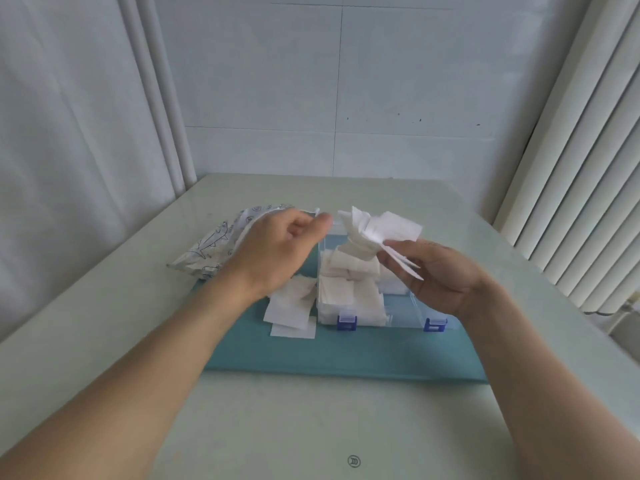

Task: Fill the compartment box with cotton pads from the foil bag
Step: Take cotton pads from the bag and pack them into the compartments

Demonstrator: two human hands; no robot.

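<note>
A clear compartment box (417, 308) with blue latches sits on a teal mat (346, 355). Its left compartments hold stacked white cotton pads (346, 289). My right hand (440, 271) hovers over the box's right side and pinches a loose fan of several cotton pads (381, 230). My left hand (277, 251) hangs above the box's left edge with fingers loosely curled, holding nothing that I can see. The silver foil bag (207, 247) with a fish print lies behind my left hand. A few loose pads (291, 310) lie on the mat left of the box.
The mat lies on a pale table (311, 427) set against a white wall. A curtain hangs at the left. A white ribbed radiator (571, 168) stands along the right edge.
</note>
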